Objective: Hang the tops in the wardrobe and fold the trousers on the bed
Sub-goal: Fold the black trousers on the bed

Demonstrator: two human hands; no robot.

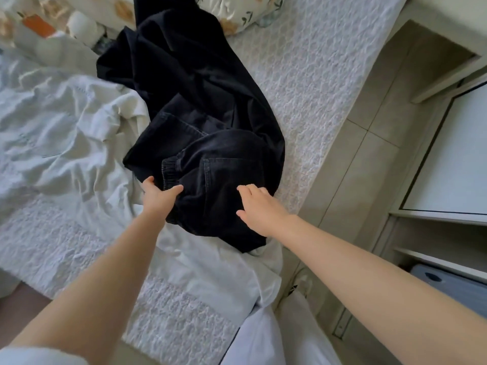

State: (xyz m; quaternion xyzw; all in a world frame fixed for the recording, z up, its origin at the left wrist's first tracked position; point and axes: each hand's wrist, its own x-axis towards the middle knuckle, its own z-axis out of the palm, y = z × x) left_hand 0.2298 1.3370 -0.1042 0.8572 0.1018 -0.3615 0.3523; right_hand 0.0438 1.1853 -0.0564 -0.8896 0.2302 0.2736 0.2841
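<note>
The black denim trousers with an elastic waistband (pixel 210 114) lie crumpled on the bed's white textured cover (pixel 316 75), partly over a rumpled white cotton garment (pixel 66 127) on the left. The left hand (pixel 158 196) grips their near waistband edge. The right hand (pixel 259 210) rests on them, fingers loosely spread.

Bare bed (pixel 303 75) strip right of the trousers (pixel 200 101): passable. Left of frame obstructed by crumpled white clothes (pixel 66 122). Pillow (pixel 237 14) closes the top centre. At right, shelves (pixel 437 255) bound a narrow floor (pixel 369 159) gap.
</note>
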